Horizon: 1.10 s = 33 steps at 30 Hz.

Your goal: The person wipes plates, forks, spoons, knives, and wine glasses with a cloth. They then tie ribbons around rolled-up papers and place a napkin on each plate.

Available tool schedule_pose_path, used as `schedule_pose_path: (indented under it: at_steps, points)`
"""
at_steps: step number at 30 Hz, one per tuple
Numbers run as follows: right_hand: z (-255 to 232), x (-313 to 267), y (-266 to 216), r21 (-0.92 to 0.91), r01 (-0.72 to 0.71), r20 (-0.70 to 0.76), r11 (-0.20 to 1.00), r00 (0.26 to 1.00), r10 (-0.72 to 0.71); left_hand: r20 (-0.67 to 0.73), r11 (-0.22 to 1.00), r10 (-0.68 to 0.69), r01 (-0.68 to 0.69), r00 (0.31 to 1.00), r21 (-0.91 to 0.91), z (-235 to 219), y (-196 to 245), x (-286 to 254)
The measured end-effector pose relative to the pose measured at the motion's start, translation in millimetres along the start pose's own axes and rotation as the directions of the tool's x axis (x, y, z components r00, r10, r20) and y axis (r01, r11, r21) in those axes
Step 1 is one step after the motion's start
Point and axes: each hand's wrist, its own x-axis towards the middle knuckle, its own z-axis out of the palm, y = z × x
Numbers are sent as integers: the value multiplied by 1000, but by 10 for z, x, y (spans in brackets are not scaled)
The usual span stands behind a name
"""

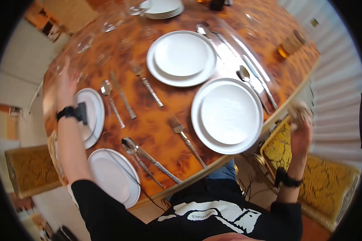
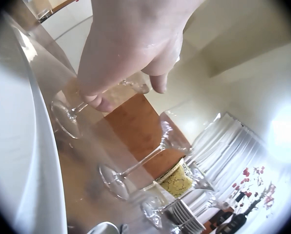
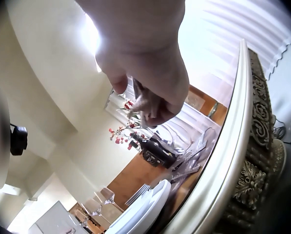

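Note:
On the far left of the table my left hand point(image 1: 67, 88) reaches past the stacked plates point(image 1: 99, 106). In the left wrist view, its fingers curl at the bowl of a clear wine glass point(image 2: 67, 118), whose foot and stem show below the fingertips. Another stemmed glass point(image 2: 144, 161) stands close by. Off the table's right edge, my right hand point(image 1: 303, 134) grips a crumpled beige cloth point(image 3: 144, 103), bunched between thumb and fingers. This hand is blurred in the head view.
White plate pairs point(image 1: 231, 110) sit along the near edge, with forks point(image 1: 185, 138), spoons point(image 1: 130, 146) and knives between. Several glasses point(image 1: 112, 24) stand at the back left near a plate stack point(image 1: 163, 9). An amber glass point(image 1: 290, 45) is at right; a yellow chair point(image 1: 330, 180) stands beside the table.

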Motion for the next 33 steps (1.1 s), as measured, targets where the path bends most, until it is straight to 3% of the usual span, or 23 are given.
schedule_pose_path:
  at_steps: [1, 2, 3, 6, 8, 9, 11, 12, 13, 14, 15, 16, 17, 18, 19, 20, 21, 23, 25, 27, 30, 32, 33]
  points:
    - [118, 124, -40, -68, -24, 43, 997, 999, 27, 186, 874, 108, -183, 977, 450, -148, 34, -118]
    - [249, 269, -74, -158, -23, 79, 987, 996, 36, 217, 960, 79, -133, 973, 246, -97, 113, -284]
    - [216, 439, -48, -156, -23, 73, 987, 997, 35, 54, 996, -23, 18, 998, 91, -199, 138, -293]
    - [156, 869, 33, -370, -25, 161, 929, 983, 91, -44, 985, -173, 174, 984, 9, -487, 463, -642]
    - [368, 1127, 24, -789, 107, 79, 605, 994, -74, 41, 998, -64, 64, 997, -5, -390, 786, -1489]
    - [65, 1449, 227, -779, 366, 278, 508, 929, -244, 109, 999, -34, 32, 993, 24, -466, 909, -1828]
    - [-209, 1876, 542, -724, 520, 415, 453, 853, -316, 91, 996, 19, -27, 996, 84, -556, 1182, -2508]
    - [-220, 1937, 642, -680, 506, 446, 531, 860, -248, 114, 997, 24, -33, 993, 76, -534, 1286, -2843]
    - [-403, 2092, 613, -841, 443, 460, 311, 888, -19, 139, 997, 27, -37, 990, 67, -554, 1369, -3134]
    - [-299, 2047, 596, -785, 608, 611, 118, 792, -13, 122, 997, 35, -43, 992, 58, -627, 1446, -3381]
    - [-448, 2086, 667, -765, 623, 628, 164, 778, -27, 112, 998, 43, -49, 993, 48, -710, 1509, -3604]
    - [-272, 1915, 579, -654, 752, 743, 87, 660, -111, 65, 994, 87, -91, 994, 64, -807, 1541, -3808]
    - [-55, 1638, 437, -775, 610, 610, 165, 791, -57, -9, 985, 152, -151, 988, 82, -957, 1548, -3990]
    - [-606, 1905, 636, -823, 548, 515, 146, 830, -215, -20, 981, 184, -183, 983, 58, -1193, 1535, -4154]
    - [-866, 1936, 643, -793, 543, 502, 276, 839, -207, -21, 977, 213, -212, 977, 33, -1486, 1501, -4308]
    - [-760, 1661, 548, -898, 371, 318, 236, 919, -235, -41, 975, 217, -216, 975, 46, -1790, 1442, -4432]
    - [-575, 1339, 436, -963, 180, 121, 202, 954, -276, -150, 979, 174, -155, 973, 132, -2103, 1361, -4538]
    - [-789, 1126, 485, -932, 278, 173, 233, 905, -388, -398, 932, 117, 38, 910, 360, -2439, 1066, -4587]
    - [-1065, 901, 498, -932, 210, 120, 295, 948, -295, -553, 795, 145, 236, 821, 559, -2752, 668, -4554]
    - [-1049, 663, 518, -928, 129, 61, 350, 978, -198, -571, 723, 172, 291, 803, 627, -3029, 323, -4522]
    - [-828, 97, 529, -734, 37, -120, 678, 976, -184, -571, 646, 279, 289, 773, 707, -3076, 114, -4394]
    - [-579, -243, 530, -724, 15, -163, 689, 968, -192, -327, 212, 503, 253, 800, 944, -2957, 54, -4311]
    - [-513, -345, 552, -711, -2, -198, 704, 960, -198, -325, 214, 501, 249, 802, 945, -2960, 36, -4284]
